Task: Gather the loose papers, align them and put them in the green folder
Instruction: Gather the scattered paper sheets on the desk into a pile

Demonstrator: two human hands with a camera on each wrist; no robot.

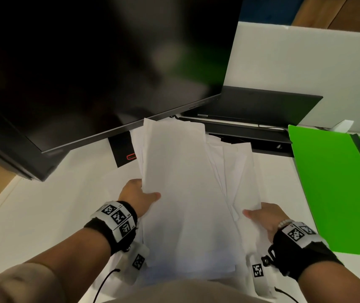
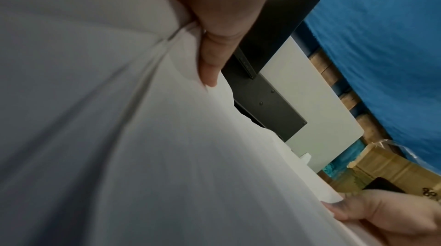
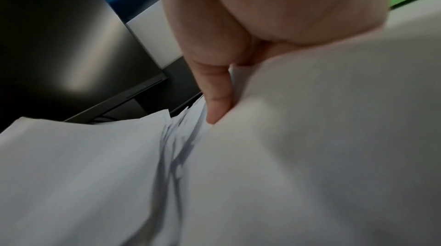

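A stack of white papers [image 1: 181, 189] is held over the white table, its sheets fanned and uneven on the right side. My left hand [image 1: 138, 196] grips the stack's left edge, thumb on top and fingers underneath. My right hand [image 1: 262, 217] grips the right edge the same way, thumb on top. In the left wrist view the left thumb [image 2: 214, 48] presses on the papers [image 2: 119, 137]; in the right wrist view the right thumb [image 3: 214, 88] pinches the fanned papers [image 3: 95, 165]. The green folder [image 1: 332, 189] lies open on the table at the right, apart from the papers.
A large black monitor [image 1: 87, 73] leans over the table's far left, its stand [image 1: 122, 152] just behind the papers. A closed black laptop [image 1: 257, 103] sits on a riser behind, with a white board [image 1: 305, 68] upright at the back right. White table [image 1: 43, 215] surface at the left.
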